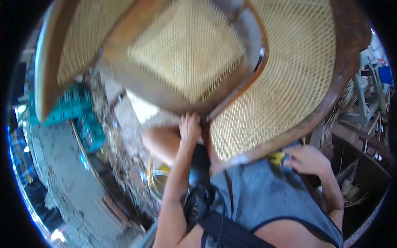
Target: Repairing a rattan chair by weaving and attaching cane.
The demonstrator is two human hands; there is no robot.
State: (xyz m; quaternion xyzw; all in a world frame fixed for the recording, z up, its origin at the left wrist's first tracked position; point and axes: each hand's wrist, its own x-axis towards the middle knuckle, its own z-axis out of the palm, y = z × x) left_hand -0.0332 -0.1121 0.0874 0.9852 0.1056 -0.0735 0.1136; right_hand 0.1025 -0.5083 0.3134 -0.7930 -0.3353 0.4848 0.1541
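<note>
A wooden chair with woven cane panels leans close in front of me. Its diamond-shaped cane panel point(188, 51) is in the upper middle, and a broad curved cane panel point(281, 82) is on the right. My left hand point(190, 126) is closed over the wooden frame point(161, 97) at the lower corner of the diamond panel. Low on the right, beside the curved panel's lower rim, is my right hand point(308, 160) with its fingers curled in. Against its fingertips shows a yellow patch with dark marks point(277, 158), too blurred to name.
Teal plastic crates point(89, 128) stand to the left, near a grey slab-like surface point(62, 161). Scraps litter the floor point(120, 161) beside a bucket point(159, 182). At right are a dark bin point(355, 173) and loose cane strands point(347, 97).
</note>
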